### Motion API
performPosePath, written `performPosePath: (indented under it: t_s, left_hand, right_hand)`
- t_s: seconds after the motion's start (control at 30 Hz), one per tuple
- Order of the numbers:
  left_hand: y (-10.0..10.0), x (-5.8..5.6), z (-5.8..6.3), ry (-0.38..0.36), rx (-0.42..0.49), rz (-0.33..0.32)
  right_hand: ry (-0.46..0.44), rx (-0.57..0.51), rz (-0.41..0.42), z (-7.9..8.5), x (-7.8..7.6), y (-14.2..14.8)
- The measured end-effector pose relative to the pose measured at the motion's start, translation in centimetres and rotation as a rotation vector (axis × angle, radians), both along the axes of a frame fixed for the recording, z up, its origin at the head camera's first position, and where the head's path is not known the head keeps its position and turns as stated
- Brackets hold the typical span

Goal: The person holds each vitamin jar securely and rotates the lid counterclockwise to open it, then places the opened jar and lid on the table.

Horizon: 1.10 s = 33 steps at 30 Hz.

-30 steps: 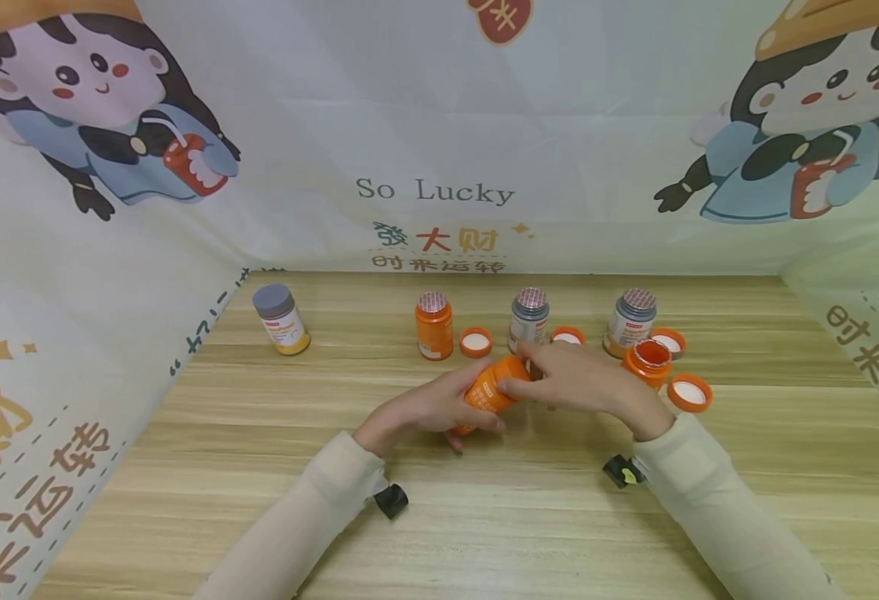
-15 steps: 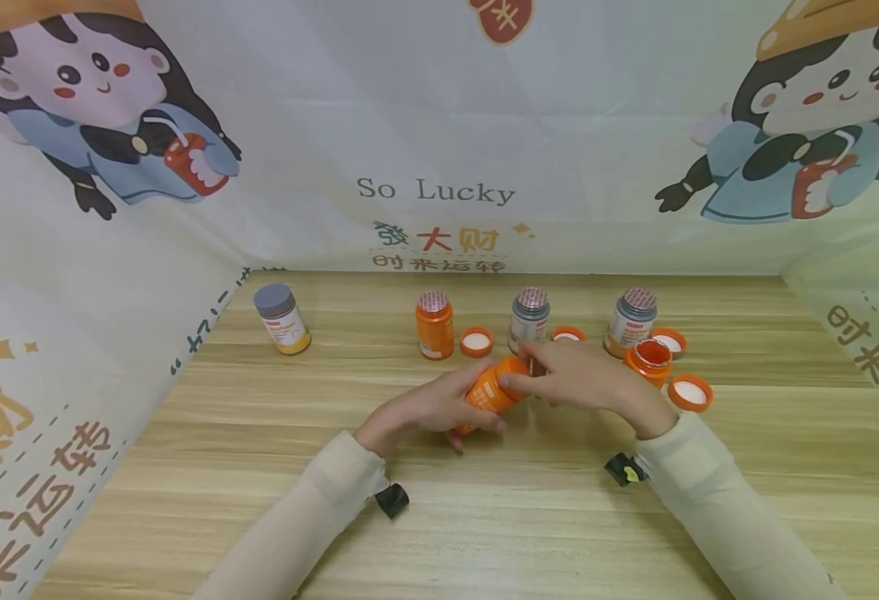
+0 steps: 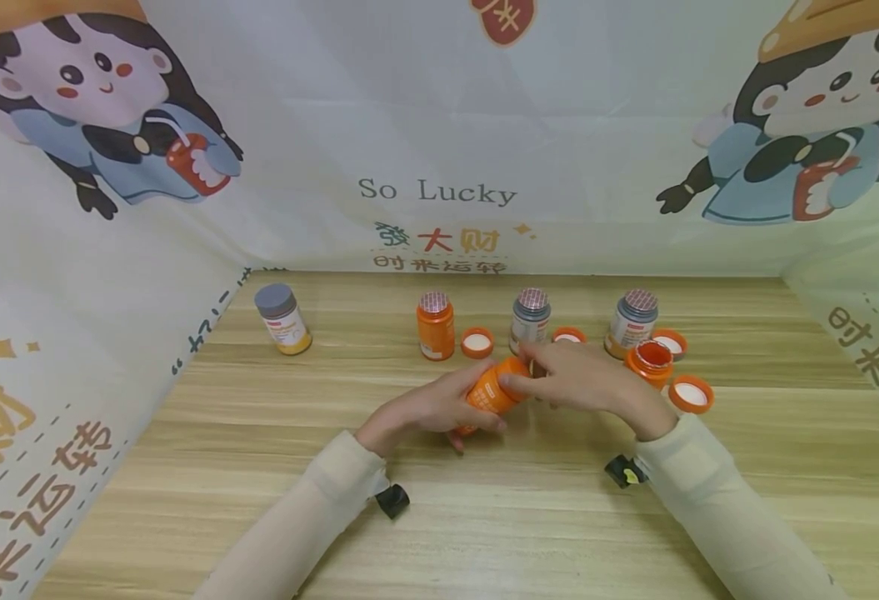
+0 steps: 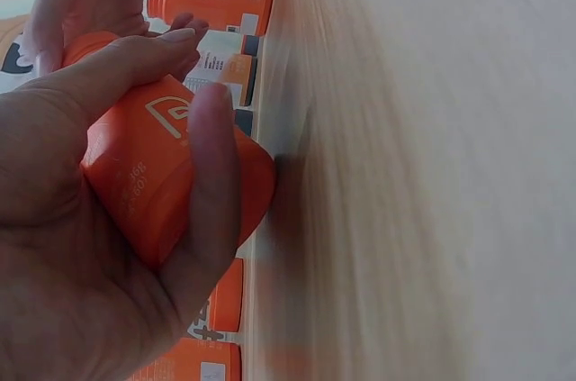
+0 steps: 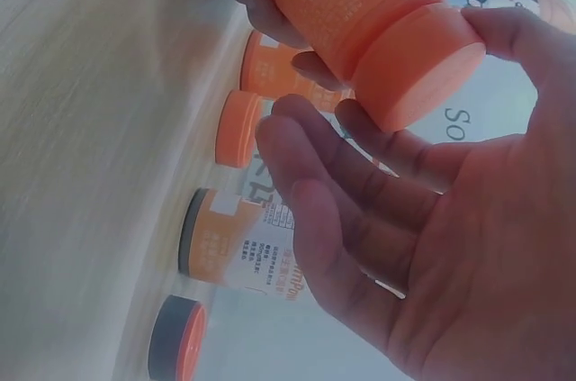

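Note:
My left hand [image 3: 439,404] grips an orange bottle [image 3: 486,396] around its body, tilted with its capped end up and to the right. In the left wrist view, thumb and fingers wrap the bottle [image 4: 139,178], its base close over the table. My right hand [image 3: 581,375] pinches the orange cap [image 5: 418,66] between thumb and index finger; the cap sits on the bottle. The other right-hand fingers are bent beneath the cap, away from it. Behind the hands stand an orange bottle [image 3: 435,329] and a grey bottle [image 3: 529,317], both with foil-sealed mouths.
A grey-capped bottle [image 3: 282,321] stands at the back left. At right are a foil-sealed grey bottle [image 3: 631,321] and an uncapped orange bottle [image 3: 647,364] with its mouth open. Several loose caps lie inside up, including one cap [image 3: 476,342] and another cap [image 3: 690,393].

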<state>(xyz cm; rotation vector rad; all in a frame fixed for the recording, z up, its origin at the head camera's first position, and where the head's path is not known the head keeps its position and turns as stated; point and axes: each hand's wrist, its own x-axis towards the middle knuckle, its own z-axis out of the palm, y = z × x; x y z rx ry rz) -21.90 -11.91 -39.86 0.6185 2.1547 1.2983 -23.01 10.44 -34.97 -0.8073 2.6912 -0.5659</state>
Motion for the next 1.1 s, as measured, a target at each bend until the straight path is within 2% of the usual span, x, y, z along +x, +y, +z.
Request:
performPosePath:
  t_s: [0.17,0.4,0.63,0.9,1.1]
  left_hand:
    - [-0.01,-0.03,-0.06,0.001,0.001,-0.002]
    - [0.0,-0.02,-0.13,-0.015,0.01,0.003]
    - [0.0,0.02,-0.08,-0.007,0.003,0.003]
    - [0.02,-0.02,-0.09,-0.022,0.005,0.011]
    - [0.02,-0.04,-0.18,-0.01,0.006,0.005]
  right_hand:
    - [0.017,-0.011,0.015,0.08,0.13,0.0]
    - [0.007,-0.019,-0.028,0.07,0.31,-0.01]
    - [0.02,0.016,0.007,0.1,0.13,0.06]
    - [0.026,-0.009,-0.023,0.01,0.15,0.04]
    - [0.019,0.001,-0.004,0.16,0.14,0.08]
